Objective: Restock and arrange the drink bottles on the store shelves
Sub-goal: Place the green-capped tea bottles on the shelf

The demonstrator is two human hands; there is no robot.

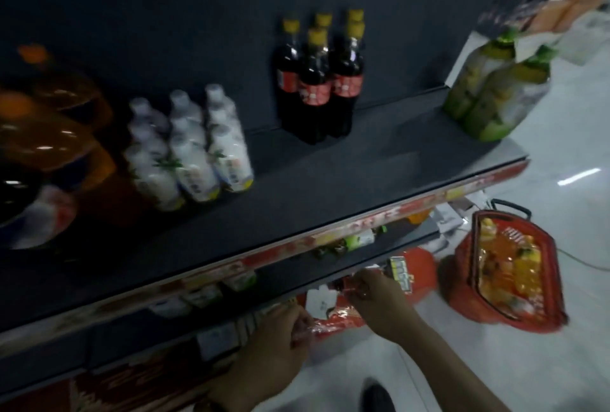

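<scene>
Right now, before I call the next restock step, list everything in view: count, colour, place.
top shelf: one, dark grey, across mid-view
dark bottles: about five, yellow caps, red labels, shelf back
white bottles: about nine, left of the dark ones
orange bottles: several, blurred, shelf's far left
green bottles: two visible, plastic-wrapped, shelf's right end
small bottles: several, green and white, lower shelf, blurred
basket: one, red, on the floor at right, holding orange-yellow drinks
red-wrapped pack: one, at the lower shelf edge
left hand: one, grips the pack's left side
right hand: one, grips the pack's top
</scene>
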